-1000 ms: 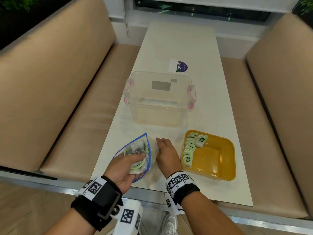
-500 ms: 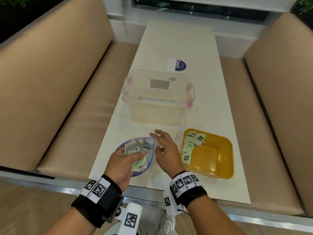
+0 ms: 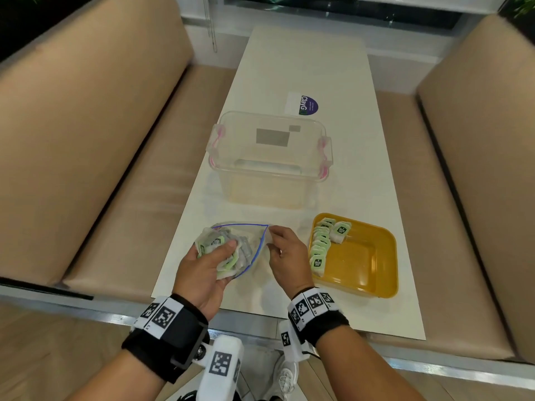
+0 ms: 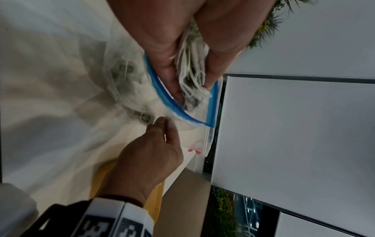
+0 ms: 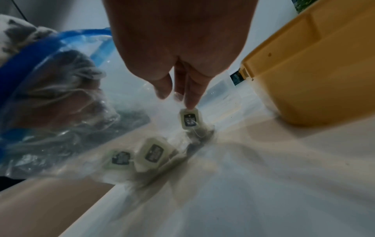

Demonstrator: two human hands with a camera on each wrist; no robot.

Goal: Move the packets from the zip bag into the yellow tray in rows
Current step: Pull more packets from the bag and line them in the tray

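A clear zip bag (image 3: 256, 241) with a blue seal lies on the white table (image 3: 304, 53), near its front edge. My left hand (image 3: 227, 261) grips a bundle of green-and-white packets (image 3: 214, 243) at the bag's mouth; in the left wrist view that stack of packets (image 4: 192, 67) sits between thumb and fingers inside the blue seal (image 4: 158, 86). My right hand (image 3: 272, 238) pinches the bag's plastic (image 5: 61, 104) on the right; loose packets (image 5: 154, 154) lie inside. The yellow tray (image 3: 362, 261) stands to the right, with a row of packets (image 3: 318, 247) along its left wall.
An empty clear plastic box (image 3: 269, 157) with pink latches stands behind the bag. A round sticker (image 3: 308, 105) lies farther back on the table. Padded tan benches (image 3: 86, 140) flank the table on both sides. The tray's right half holds nothing.
My right hand spread its fingers beside the bag, then closed again on the bag's right edge. The left hand kept its hold on the packets, and the bag's mouth now lies lower and wider.
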